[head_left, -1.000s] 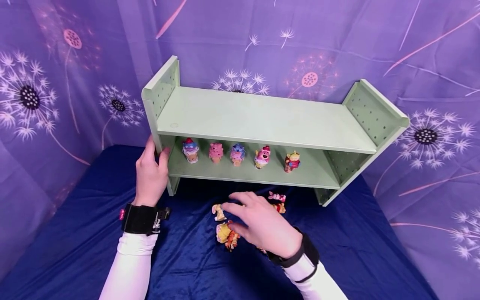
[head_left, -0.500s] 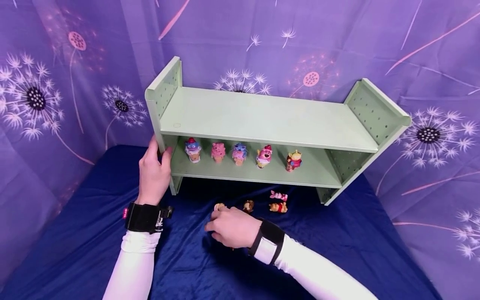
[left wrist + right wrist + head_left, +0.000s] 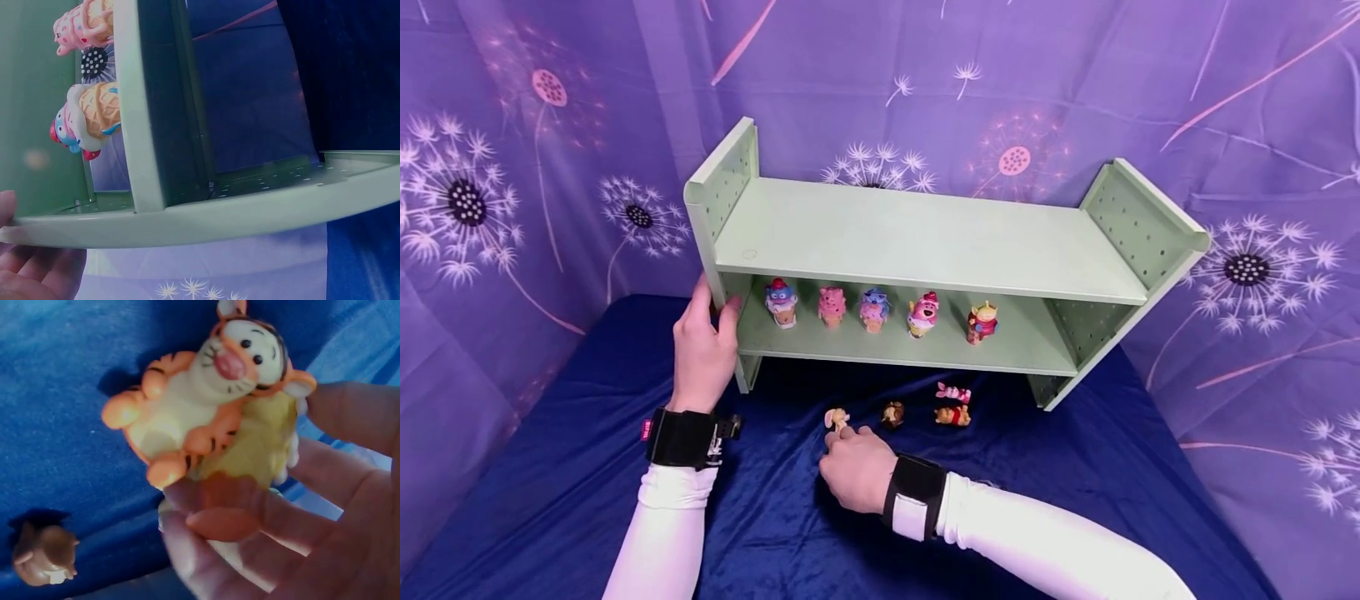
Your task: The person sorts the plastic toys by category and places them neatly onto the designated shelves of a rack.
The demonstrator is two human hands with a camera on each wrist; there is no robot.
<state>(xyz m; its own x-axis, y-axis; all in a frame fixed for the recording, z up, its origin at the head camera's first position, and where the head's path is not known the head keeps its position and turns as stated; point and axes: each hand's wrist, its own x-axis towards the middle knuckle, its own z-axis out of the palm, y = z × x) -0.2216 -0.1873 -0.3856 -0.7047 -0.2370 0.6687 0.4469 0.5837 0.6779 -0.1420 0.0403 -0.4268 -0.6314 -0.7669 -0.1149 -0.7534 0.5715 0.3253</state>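
A yellow figurine [image 3: 262, 437], white-trimmed along one edge and orange-brown at one end, is clasped between the thumb and fingers of the right hand [image 3: 857, 471], partly hidden by an orange tiger figurine [image 3: 169, 425] with black stripes, cream belly, pink nose and dot eyes. Just beyond that hand lies a beige long-eared figurine [image 3: 837, 419], with a brown figurine [image 3: 892, 414] to its right. Further off stands a green shelf [image 3: 925, 225], its side panel gripped by the left hand [image 3: 703, 354].
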